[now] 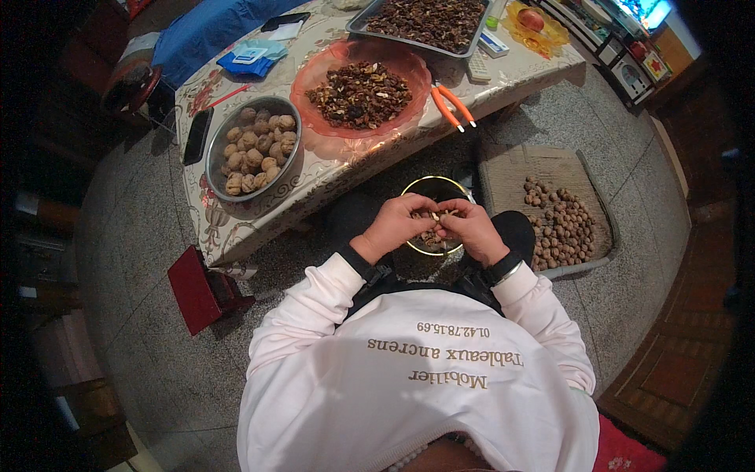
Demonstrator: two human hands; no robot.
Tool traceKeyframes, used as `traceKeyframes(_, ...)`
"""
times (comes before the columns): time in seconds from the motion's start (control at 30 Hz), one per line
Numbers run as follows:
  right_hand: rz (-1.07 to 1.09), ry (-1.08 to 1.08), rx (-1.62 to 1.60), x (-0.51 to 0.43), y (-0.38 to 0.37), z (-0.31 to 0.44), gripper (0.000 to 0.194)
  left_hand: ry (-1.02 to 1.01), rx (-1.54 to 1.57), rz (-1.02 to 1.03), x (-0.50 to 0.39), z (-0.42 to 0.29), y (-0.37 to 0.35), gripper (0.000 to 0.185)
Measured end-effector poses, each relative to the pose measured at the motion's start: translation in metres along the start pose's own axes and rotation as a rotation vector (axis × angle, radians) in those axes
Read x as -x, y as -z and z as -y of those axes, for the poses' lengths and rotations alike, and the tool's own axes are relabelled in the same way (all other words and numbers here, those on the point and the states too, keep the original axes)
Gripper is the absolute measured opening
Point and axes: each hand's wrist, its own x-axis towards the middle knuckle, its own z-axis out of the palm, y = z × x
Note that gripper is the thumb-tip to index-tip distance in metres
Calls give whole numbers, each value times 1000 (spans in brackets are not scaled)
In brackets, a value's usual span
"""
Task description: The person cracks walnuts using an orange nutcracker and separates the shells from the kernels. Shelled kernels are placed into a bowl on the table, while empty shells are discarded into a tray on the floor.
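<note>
My left hand and my right hand meet fingertip to fingertip over a round bucket with a yellow rim. Pinched between them is a small, pale piece of walnut; the fingers cover most of it. Broken walnut shells lie inside the bucket below. On the table, a metal bowl holds whole walnuts. Beside it, a pink translucent dish carries shelled walnut kernels. Orange-handled pliers rest at the table's edge, to the right of the dish.
A metal tray of kernels sits at the back of the table. Nearby are a phone, a wipes packet and a yellow dish. More walnuts lie on a floor mat. A red stool stands at left.
</note>
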Motion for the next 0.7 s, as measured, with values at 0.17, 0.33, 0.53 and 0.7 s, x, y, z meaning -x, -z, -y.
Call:
traceKeyframes(0.17,2,3,-6,-2,-1,-3,27,-7,-92,-12,0,-1,0,16)
traceKeyframes(0.33,20,-33,5,-1,0,-1,27,106,76,53,-1,-2,2,12)
traceKeyframes(0.53,66,-74,-81,-1,0,1,25,126,180,110,0,-1,4,13)
traceKeyframes(0.7,55,-47,-52,0,0,2,27,174,272,81,1,0,0,12)
